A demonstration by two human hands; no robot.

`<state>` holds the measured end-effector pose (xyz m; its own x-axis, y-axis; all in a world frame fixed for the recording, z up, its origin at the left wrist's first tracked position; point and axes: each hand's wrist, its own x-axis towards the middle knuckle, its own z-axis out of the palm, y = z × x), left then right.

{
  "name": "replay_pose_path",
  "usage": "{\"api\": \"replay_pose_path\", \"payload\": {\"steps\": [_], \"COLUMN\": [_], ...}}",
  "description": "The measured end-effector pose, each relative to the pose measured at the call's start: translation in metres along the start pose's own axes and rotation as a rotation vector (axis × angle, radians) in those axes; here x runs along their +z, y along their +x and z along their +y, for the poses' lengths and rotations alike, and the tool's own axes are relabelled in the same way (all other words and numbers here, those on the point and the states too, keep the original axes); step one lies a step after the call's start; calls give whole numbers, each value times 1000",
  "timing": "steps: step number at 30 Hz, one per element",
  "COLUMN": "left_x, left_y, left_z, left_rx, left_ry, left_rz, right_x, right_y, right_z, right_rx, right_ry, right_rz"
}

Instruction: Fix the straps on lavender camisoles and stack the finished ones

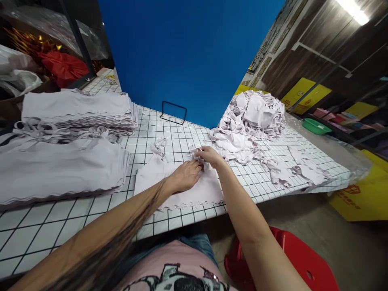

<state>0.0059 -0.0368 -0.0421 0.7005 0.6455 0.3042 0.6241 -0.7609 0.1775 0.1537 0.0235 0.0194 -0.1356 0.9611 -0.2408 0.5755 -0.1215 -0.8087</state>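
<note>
Hair (118, 246) hung over one arm (100, 220). Left hand (187, 176) lay flat on cloth (194, 198) the right hand (210, 155) pinched; a tug might crease it.

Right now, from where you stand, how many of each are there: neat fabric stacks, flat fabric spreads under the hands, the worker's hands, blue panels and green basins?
Neat fabric stacks: 2
Flat fabric spread: 1 (layers uncountable)
Left hand and right hand: 2
Blue panel: 1
Green basin: 1
Total: 7
</note>
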Motion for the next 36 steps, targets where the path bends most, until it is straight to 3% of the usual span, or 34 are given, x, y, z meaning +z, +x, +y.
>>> {"api": "replay_pose_path", "payload": {"steps": [3,5,8,10,11,13,16,18,21,25,33,36], "left_x": [0,0,-1,-1,-1,-2,-4,-4,-2,-1,-5,-8], "left_y": [0,0,-1,-1,-2,-2,-2,-2,-2,0,2,2], "left_z": [-1,-1,-1,0,0,1,1,2,1,1,0,1], "left_rx": [16,6,-22,-39,-43,-39,-21,-28,-46,-57,-24,-27], "left_ry": [6,-12,-51,-53,-48,-33,-7,16,30,27,1,11], "left_rz": [17,25,16,0,-7,-11,-18,-34,-47,-76,-56,-64], "right_x": [-16,-30,-49,-56,-57,-55,-39,-26,-10,-4,-9,-15], "right_y": [-30,-60,-109,-131,-137,-134,-106,-81,-55,-49,-78,-102], "right_z": [-6,-6,-1,6,9,15,23,26,30,31,25,30], "right_rx": [-201,-373,-481,-427,-386,-305,-143,3,124,138,40,-9], "right_ry": [196,317,290,218,192,148,80,60,90,175,464,456], "right_rz": [31,-23,-349,-555,-577,-434,-81,3,-15,-28,-111,-228]}}
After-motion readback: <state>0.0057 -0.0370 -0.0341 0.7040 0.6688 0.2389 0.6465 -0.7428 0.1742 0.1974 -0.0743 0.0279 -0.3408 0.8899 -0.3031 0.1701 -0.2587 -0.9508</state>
